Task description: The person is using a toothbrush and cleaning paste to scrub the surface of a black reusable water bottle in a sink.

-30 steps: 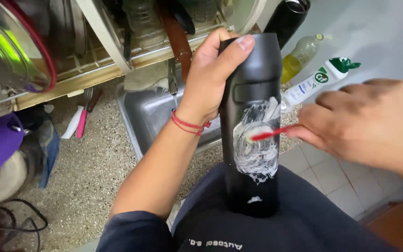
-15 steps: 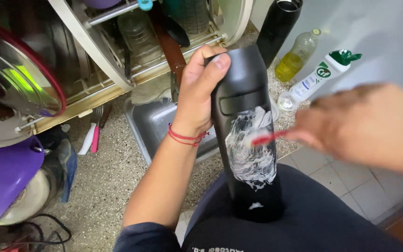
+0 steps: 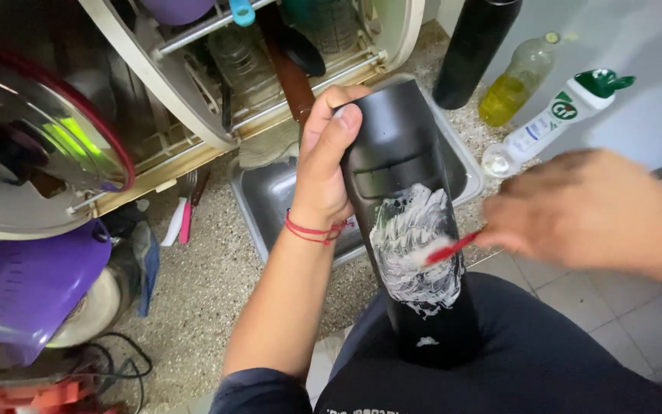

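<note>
Gripped tall matte-black metal flask (image 3: 411, 230) w/ left-hand fingers (image 3: 329, 165) wrapped round upper body, base propped vs lap, right hand (image 3: 591, 211) pinching thin red brush (image 3: 450, 249) on white foam patch (image 3: 415, 245); judged slip risk if suds reached grip.

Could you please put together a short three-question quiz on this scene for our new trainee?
1. True or false: the left hand grips the black bottle near its upper end.
2. What does the right hand hold against the bottle's white foam patch? A) a red-handled brush B) a sponge C) a cloth
3. Which thing stands nearest the white squeeze bottle with the green cap?

Key
1. True.
2. A, the red-handled brush; the hand is blurred.
3. The clear bottle of yellow liquid, just beside it on the speckled counter.
</note>
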